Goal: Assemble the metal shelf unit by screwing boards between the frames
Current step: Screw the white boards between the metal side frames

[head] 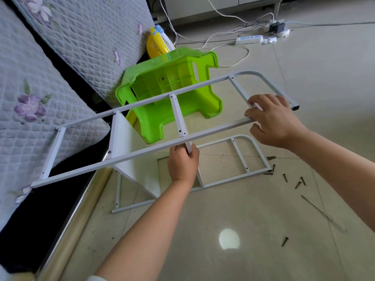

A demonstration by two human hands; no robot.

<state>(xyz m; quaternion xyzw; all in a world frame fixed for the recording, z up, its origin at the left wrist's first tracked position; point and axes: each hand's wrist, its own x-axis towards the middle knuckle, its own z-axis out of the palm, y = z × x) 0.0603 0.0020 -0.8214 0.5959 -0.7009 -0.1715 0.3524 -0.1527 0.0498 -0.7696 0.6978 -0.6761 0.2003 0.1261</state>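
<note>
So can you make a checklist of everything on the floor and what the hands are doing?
Surface: tiled floor, with a bright light spot.
Job's things: upper frame held up; lower frame flat on the floor; one white board upright between them.
Clutter: loose screws right of the lower frame; a thin metal rod; green stool tipped over; yellow fan behind it.
Hands: left hand grips a white bar under the upper frame's near rail; right hand holds that rail near the curved end.
Cables: power strip and white cords at the back.
Surroundings: quilted mattress on the left.
</note>
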